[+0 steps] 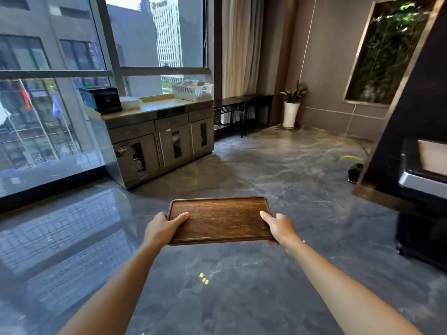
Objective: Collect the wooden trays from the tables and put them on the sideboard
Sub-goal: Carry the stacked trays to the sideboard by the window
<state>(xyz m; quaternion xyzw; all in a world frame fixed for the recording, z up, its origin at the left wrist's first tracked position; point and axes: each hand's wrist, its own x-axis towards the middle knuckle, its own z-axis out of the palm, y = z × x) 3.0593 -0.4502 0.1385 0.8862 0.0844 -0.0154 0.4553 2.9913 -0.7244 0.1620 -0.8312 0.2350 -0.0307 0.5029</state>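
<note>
A dark wooden tray (221,218) with rounded corners is held flat in front of me over the floor. My left hand (160,228) grips its near left corner, thumb on top. My right hand (280,228) grips its near right corner the same way. The tray's top is bare. The sideboard (157,110), a grey cabinet with a light top, stands against the window ahead and to the left, some steps away.
On the sideboard sit a black box (101,99), a white stack of plates (130,102) and a white basket (192,90). A low dark bench (244,100) and a potted plant (291,105) stand beyond. A dark cabinet (420,165) juts in at right. Glossy marble floor lies between.
</note>
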